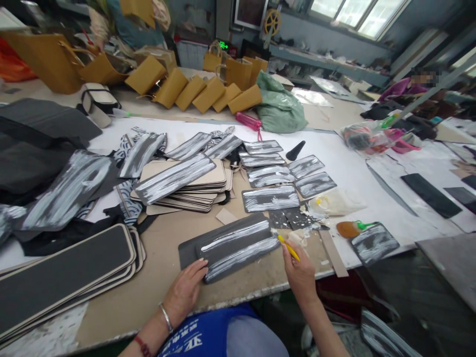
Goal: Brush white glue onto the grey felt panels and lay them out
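Note:
My left hand (185,291) lies on the near left corner of a dark grey panel (238,246) streaked with white glue, fingers pressed down on it. My right hand (299,272) is closed round a yellow-handled brush (287,245) whose tip touches the panel's right end. The panel rests on another dark piece on the brown worktable (163,277).
Several glue-streaked dark panels (270,198) lie spread behind it. A stack of beige boards (193,191) sits left of centre, long black-faced boards (63,275) at near left. A glue pouch (334,202) and an orange bottle (349,228) lie to the right. Tan bags (208,91) line the back.

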`<state>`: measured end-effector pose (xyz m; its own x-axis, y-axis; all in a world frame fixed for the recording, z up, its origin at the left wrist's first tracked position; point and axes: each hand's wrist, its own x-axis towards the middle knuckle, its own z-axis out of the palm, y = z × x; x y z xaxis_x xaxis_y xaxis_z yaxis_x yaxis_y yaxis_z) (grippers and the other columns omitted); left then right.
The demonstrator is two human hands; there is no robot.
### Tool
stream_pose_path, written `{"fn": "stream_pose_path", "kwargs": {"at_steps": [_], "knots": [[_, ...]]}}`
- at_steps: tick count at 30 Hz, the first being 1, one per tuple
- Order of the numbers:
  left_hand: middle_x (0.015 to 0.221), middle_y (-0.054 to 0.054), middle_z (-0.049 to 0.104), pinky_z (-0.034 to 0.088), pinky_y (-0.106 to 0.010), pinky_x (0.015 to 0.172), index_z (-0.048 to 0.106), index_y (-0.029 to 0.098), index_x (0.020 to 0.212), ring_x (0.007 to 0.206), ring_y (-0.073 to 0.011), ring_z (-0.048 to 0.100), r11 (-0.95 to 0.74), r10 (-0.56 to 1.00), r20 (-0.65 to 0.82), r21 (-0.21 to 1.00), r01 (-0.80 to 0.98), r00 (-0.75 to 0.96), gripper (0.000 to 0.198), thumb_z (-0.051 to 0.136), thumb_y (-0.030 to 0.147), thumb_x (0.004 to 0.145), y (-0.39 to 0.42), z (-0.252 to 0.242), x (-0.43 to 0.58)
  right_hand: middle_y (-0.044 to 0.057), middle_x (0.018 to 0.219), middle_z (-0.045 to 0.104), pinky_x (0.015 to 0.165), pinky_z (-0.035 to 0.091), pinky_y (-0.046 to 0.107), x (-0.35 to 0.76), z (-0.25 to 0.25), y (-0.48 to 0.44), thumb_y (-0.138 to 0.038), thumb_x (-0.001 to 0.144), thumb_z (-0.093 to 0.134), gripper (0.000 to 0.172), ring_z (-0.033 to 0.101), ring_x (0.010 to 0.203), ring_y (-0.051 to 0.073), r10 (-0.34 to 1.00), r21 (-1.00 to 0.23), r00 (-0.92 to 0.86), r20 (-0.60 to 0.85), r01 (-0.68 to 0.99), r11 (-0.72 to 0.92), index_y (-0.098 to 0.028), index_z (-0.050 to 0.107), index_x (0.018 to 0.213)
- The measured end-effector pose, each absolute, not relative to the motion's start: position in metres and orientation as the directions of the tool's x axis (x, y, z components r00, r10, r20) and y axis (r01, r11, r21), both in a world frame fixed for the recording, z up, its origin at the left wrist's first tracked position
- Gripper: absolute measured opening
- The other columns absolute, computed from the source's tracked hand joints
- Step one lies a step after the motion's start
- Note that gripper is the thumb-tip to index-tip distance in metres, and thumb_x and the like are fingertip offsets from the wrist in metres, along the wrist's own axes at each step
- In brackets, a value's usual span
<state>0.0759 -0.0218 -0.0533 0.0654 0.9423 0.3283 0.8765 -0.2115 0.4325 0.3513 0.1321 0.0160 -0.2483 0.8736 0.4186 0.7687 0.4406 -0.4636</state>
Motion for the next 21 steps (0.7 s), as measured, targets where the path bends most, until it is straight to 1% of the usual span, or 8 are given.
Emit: {"fn": "stream_pose_path", "kwargs": {"at_steps": [4,6,8,10,13,15,18,21], "knots": [[0.109,-0.007,0.064,0.054,-0.033,0.086,0.057,0.018,0.103,0.104,-0.0187,0.058,-0.216,0.931,0.359,0.408,0.887,0.061,0.045,0.035,-0.001,0.068,-0.022,-0.055,0.076,0.01,0.09,0.067,0.078,0.052,0.037,0.34,-0.001,0.137,-0.037,0.089,0.039,0.032,0.064,0.086,0.022,0.857,-0.465,-0.344,0.384,0.73,0.501,-0.017,0.063,0.098],[0.109,-0.007,0.064,0.054,-0.033,0.086,0.057,0.019,0.104,0.104,-0.0185,0.058,-0.216,0.927,0.37,0.413,0.885,0.054,0.047,0.035,-0.001,0.068,-0.023,-0.057,0.077,0.01,0.095,0.067,0.081,0.051,0.036,0.329,-0.001,0.126,-0.033,0.089,0.041,0.03,0.063,0.091,0.021,0.838,-0.503,-0.427,0.34,0.67,0.546,-0.018,0.062,0.102],[0.11,-0.006,0.064,0.053,-0.032,0.087,0.057,0.02,0.105,0.105,-0.0181,0.058,-0.208,0.932,0.359,0.431,0.878,0.045,0.048,0.036,-0.001,0.067,-0.024,-0.058,0.076,0.008,0.097,0.067,0.082,0.051,0.033,0.322,0.006,0.118,-0.03,0.089,0.042,0.027,0.062,0.092,0.02,0.829,-0.556,-0.459,0.318,0.618,0.556,-0.02,0.061,0.105],[0.112,-0.006,0.063,0.052,-0.032,0.088,0.057,0.02,0.106,0.107,-0.0182,0.057,-0.197,0.94,0.338,0.45,0.871,0.037,0.048,0.037,-0.001,0.068,-0.024,-0.059,0.077,0.007,0.094,0.067,0.08,0.052,0.033,0.321,0.016,0.119,-0.03,0.088,0.043,0.026,0.063,0.089,0.019,0.841,-0.588,-0.426,0.333,0.603,0.539,-0.02,0.062,0.102],[0.113,-0.007,0.062,0.051,-0.034,0.089,0.057,0.019,0.106,0.109,-0.0185,0.055,-0.185,0.951,0.306,0.465,0.866,0.039,0.047,0.036,-0.001,0.069,-0.024,-0.056,0.078,0.008,0.09,0.068,0.078,0.053,0.035,0.325,0.028,0.128,-0.036,0.086,0.047,0.026,0.064,0.084,0.021,0.866,-0.594,-0.334,0.373,0.63,0.499,-0.019,0.064,0.095],[0.114,-0.009,0.06,0.051,-0.037,0.089,0.057,0.017,0.105,0.11,-0.0199,0.053,-0.171,0.96,0.275,0.461,0.87,0.043,0.046,0.036,-0.002,0.07,-0.024,-0.052,0.08,0.008,0.089,0.068,0.078,0.052,0.035,0.323,0.03,0.129,-0.039,0.084,0.049,0.027,0.064,0.083,0.021,0.886,-0.623,-0.297,0.355,0.632,0.461,-0.019,0.065,0.092],[0.113,-0.013,0.059,0.05,-0.041,0.089,0.058,0.015,0.105,0.11,-0.0229,0.052,-0.116,0.978,0.208,0.466,0.877,0.019,0.044,0.039,-0.001,0.069,-0.024,-0.046,0.082,0.007,0.089,0.068,0.077,0.052,0.035,0.307,0.026,0.112,-0.042,0.082,0.051,0.029,0.064,0.083,0.022,0.937,-0.741,-0.29,0.197,0.582,0.336,-0.019,0.066,0.091],[0.111,-0.012,0.058,0.05,-0.042,0.089,0.057,0.016,0.108,0.107,-0.0223,0.052,-0.083,0.987,0.162,0.507,0.858,0.0,0.045,0.041,0.0,0.069,-0.025,-0.044,0.082,0.007,0.09,0.068,0.074,0.053,0.035,0.278,0.017,0.087,-0.047,0.08,0.052,0.032,0.065,0.078,0.022,0.958,-0.865,-0.281,-0.06,0.493,0.091,-0.019,0.066,0.089]]}}
